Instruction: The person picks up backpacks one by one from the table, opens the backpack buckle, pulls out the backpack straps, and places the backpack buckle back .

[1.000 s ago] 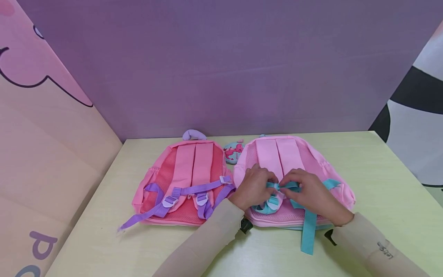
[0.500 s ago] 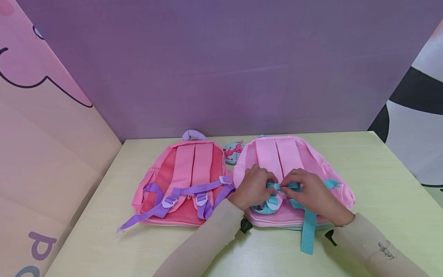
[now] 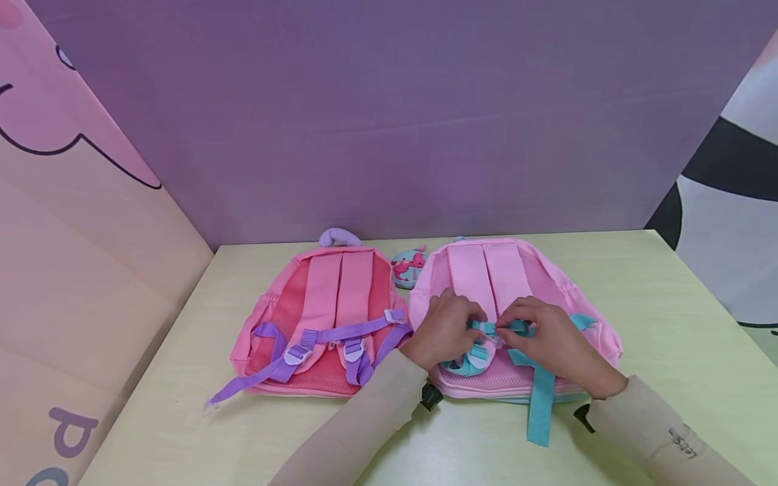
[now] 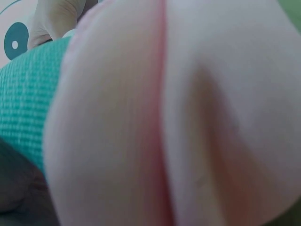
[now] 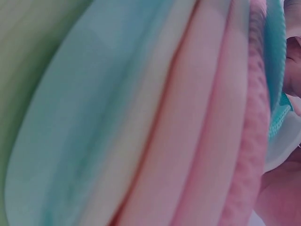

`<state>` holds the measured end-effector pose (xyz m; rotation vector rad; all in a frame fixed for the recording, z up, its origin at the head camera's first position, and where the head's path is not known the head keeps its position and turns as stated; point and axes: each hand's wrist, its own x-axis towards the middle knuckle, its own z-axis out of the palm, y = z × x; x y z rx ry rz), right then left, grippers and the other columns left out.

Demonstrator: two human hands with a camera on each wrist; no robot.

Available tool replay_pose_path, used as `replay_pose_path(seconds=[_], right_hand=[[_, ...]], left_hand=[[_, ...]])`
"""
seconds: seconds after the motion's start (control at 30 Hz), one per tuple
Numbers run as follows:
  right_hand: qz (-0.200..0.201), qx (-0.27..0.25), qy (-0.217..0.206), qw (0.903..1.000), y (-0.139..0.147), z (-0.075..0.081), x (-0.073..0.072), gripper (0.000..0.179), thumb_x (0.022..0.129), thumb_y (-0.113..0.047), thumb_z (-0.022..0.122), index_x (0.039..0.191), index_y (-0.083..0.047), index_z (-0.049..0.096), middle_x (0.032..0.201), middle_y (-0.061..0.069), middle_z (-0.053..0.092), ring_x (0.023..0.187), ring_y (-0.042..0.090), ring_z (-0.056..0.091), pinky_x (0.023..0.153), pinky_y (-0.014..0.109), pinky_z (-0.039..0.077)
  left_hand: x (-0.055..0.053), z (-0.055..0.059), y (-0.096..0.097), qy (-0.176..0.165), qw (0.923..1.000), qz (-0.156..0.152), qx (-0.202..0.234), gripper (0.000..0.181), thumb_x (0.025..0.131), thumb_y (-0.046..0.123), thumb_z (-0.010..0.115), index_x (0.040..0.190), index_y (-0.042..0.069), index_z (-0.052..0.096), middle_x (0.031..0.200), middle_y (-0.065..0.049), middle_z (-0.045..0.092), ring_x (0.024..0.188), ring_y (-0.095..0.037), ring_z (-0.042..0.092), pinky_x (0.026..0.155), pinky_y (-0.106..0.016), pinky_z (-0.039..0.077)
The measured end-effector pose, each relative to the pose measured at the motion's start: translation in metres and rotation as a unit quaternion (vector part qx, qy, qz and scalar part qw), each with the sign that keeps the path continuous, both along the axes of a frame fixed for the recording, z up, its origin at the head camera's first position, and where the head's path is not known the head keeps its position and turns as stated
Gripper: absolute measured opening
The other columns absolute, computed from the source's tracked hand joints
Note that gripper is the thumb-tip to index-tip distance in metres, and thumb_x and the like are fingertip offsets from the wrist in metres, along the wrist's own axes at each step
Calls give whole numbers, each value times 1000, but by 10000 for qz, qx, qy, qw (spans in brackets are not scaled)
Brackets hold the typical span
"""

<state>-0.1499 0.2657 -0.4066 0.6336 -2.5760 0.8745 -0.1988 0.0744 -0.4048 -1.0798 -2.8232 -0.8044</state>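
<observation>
On the pale pink backpack [image 3: 510,266], at four o'clock in view, the teal strap [image 3: 484,328] is pinched at nine o'clock by the left hand [image 3: 442,332] and at three by the right hand [image 3: 552,337]; it is probably best worked flat, untwisted.

Plain purple wall [image 3: 389,121] behind a pale yellowish surface [image 3: 176,405], pink-and-cream cartoon panel [image 3: 85,223] over on the left, black-and-white panel [image 3: 729,223] on the right
</observation>
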Motion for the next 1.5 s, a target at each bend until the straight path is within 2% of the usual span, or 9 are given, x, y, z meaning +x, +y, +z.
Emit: replay_pose_path(seconds=[0.27, 0.63, 0.97, 1.5], right_hand=[[-1, -38, -86, 10000, 1, 1, 0, 22, 72, -4, 81, 84, -19, 70, 85, -13, 60, 75, 6, 53, 61, 22, 47], [79, -67, -453, 9989, -4, 4, -1, 23, 73, -6, 81, 90, -18, 70, 92, -8, 63, 82, 11, 56, 70, 24, 48], [174, 51, -280, 9994, -7, 1, -4, 24, 72, -2, 81, 86, -18, 71, 89, -11, 61, 79, 10, 55, 69, 27, 49], [138, 90, -156, 9997, -4, 0, -3, 25, 70, 0, 81, 85, -17, 72, 87, -12, 62, 78, 7, 56, 67, 22, 48]], left_hand=[[0, 0, -1, -10, 10000, -28, 39, 21, 77, 25, 79, 97, 19, 75, 77, 15, 59, 82, -4, 42, 76, -24, 33], [0, 0, -1, -53, 10000, -7, -67, 22, 78, 25, 79, 99, 20, 75, 83, 11, 61, 87, -6, 43, 77, -25, 32], [0, 0, -1, -44, 10000, -14, -48, 23, 77, 24, 79, 99, 19, 75, 82, 11, 61, 88, -6, 43, 77, -26, 33], [0, 1, 0, -9, 10000, 8, -52, 22, 77, 25, 79, 97, 19, 75, 77, 13, 58, 84, -5, 42, 75, -25, 32]])
